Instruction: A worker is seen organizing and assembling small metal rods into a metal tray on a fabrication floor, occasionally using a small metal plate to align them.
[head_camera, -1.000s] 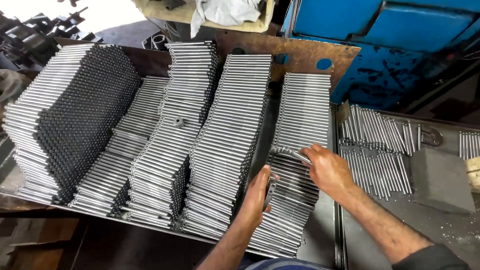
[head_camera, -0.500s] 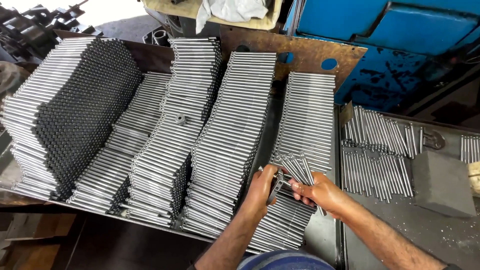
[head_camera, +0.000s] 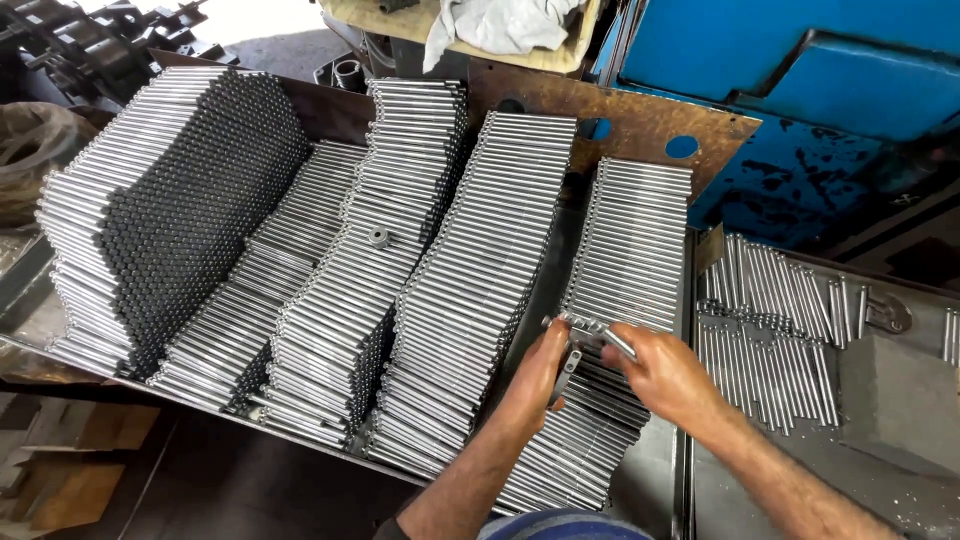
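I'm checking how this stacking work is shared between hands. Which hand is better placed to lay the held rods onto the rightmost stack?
Probably the right hand: it grips the small bundle of steel rods directly above the rightmost stack, while the left hand only steadies their near ends.

A blue machine housing (head_camera: 800, 90) fills the upper right, its paint chipped along the lower edge. In front of it leans a rusty brown plate (head_camera: 640, 125) with round holes. A pale cloth (head_camera: 500, 25) lies on a tan board at the top. Dark metal parts (head_camera: 90, 40) crowd the upper left, beside bright daylit floor (head_camera: 270, 25). Wooden pieces (head_camera: 60, 480) sit lower left.
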